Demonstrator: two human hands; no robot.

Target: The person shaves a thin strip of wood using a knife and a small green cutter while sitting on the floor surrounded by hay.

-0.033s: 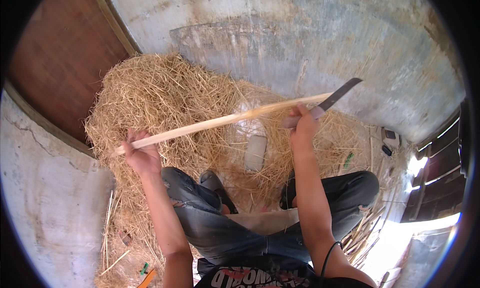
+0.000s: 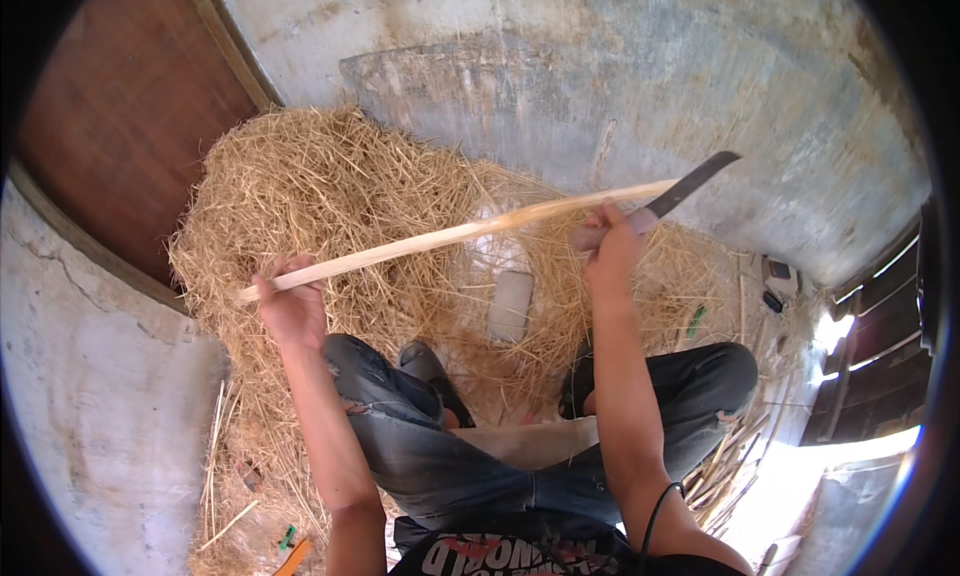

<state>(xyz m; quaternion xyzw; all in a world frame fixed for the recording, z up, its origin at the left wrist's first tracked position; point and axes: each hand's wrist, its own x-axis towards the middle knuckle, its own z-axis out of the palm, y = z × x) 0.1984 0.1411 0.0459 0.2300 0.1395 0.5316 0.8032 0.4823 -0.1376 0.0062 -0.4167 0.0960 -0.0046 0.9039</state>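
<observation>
A long, pale strip of split wood or bamboo (image 2: 430, 241) stretches across in front of me, its right end higher than its left. My left hand (image 2: 292, 304) grips it close to its left end, fingers curled around it. In my right hand (image 2: 615, 246) is the handle of a long knife (image 2: 692, 184), whose dark blade has a curved tip and points up and to the right. The fingers of that hand also touch the strip's underside, and the blade crosses in front of the strip's right end. Whether blade and wood touch, I cannot tell.
A large heap of shavings (image 2: 320, 176) lies at the left against the wall (image 2: 600, 86). On the floor between my feet is a grey block (image 2: 512, 304). Thin sticks (image 2: 735, 476) lie beside my right knee, and small dark objects (image 2: 775, 281) sit at the far right.
Both hands, with the strip and the knife, have shifted slightly to the right. My hold on each looks the same.
</observation>
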